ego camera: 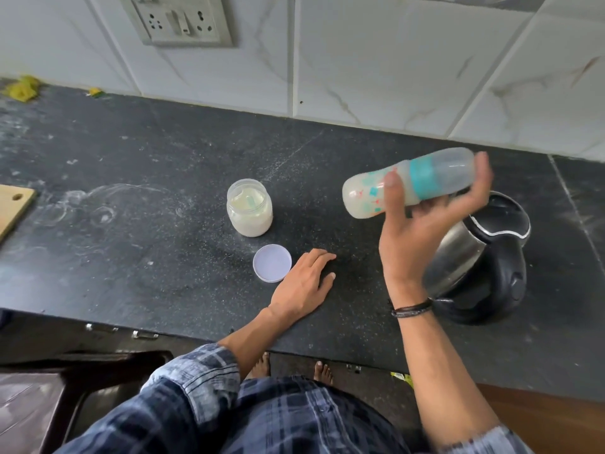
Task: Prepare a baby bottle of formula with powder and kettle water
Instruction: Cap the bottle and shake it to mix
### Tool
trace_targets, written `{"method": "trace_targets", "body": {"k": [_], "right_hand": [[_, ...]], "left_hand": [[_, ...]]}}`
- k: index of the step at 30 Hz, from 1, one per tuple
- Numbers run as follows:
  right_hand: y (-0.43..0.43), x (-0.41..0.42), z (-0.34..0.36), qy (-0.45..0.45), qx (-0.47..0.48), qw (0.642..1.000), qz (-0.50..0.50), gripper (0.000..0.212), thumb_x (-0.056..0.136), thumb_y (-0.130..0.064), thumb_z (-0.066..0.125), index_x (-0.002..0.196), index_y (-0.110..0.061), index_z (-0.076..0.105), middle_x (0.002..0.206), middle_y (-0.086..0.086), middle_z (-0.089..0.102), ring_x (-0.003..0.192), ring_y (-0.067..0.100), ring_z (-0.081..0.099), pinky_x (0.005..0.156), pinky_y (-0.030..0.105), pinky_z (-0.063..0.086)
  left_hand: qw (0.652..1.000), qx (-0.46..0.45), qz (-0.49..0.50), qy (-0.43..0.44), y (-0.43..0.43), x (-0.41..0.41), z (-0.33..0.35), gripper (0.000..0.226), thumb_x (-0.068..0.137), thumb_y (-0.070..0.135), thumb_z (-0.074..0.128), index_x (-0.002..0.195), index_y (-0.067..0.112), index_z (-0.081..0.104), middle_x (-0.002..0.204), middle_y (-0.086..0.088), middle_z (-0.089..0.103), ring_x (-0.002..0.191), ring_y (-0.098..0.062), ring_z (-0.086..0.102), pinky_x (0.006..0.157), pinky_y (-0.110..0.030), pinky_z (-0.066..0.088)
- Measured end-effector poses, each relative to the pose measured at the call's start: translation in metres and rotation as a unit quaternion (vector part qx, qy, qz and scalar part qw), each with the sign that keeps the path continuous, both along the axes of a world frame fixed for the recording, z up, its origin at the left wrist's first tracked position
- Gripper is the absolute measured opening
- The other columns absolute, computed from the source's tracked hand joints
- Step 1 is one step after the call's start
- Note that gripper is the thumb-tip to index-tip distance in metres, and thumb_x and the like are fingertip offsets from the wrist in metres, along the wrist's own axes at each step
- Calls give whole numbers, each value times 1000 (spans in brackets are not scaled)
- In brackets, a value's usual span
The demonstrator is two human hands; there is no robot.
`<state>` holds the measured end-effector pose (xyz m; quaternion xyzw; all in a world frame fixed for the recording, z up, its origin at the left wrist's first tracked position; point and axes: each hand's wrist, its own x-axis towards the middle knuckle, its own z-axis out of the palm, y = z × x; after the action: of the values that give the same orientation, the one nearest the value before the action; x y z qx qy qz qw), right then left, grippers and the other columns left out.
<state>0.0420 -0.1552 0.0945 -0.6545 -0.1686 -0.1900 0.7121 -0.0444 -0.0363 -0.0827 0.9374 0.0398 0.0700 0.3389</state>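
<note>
My right hand [422,224] grips a capped baby bottle [366,194] with a teal collar, holding it on its side above the dark counter; milky liquid fills its base end at the left. My left hand [304,283] rests flat on the counter, fingers straight, holding nothing. An open clear jar of pale formula powder [249,209] with a scoop inside stands left of the bottle. Its round lid [271,263] lies flat just left of my left hand. A steel kettle [481,253] with a black lid and handle sits behind my right wrist.
The black stone counter [131,178] has white smears and powder specks. A wooden board corner [13,204] shows at the left edge. A tiled wall with a socket plate [180,21] backs the counter. Yellow scraps [23,88] lie far left.
</note>
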Motion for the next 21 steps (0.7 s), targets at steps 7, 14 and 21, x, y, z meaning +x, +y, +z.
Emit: {"method": "trace_targets", "body": {"k": [7,14,21], "right_hand": [[1,-1,-9,20,-10,1000,6,83,90,-13,80,149,-16,22,150,10,39,126,27,61,96,46,58],[2,-4,-7,-19,-38,999,-4,85,88,-18,82,149,-9,23,144,-9,38,127,10,56,99,42,57],[1,-5,-7,4,-47,999,6,83,87,-15,83,147,-17,25,147,-13,43,126,13,59,98,45,58]], "left_hand": [[1000,-4,1,-6,0,1,2,43,107,35,52,146,18,51,145,0,50,130,-13,47,112,-30,38],[1000,-5,-1,-6,-1,1,3,43,107,35,52,145,17,52,144,-1,51,130,-15,48,113,-32,40],[1000,-9,-3,1,-1,0,3,44,107,36,51,147,18,51,146,0,49,132,-13,46,114,-30,38]]}}
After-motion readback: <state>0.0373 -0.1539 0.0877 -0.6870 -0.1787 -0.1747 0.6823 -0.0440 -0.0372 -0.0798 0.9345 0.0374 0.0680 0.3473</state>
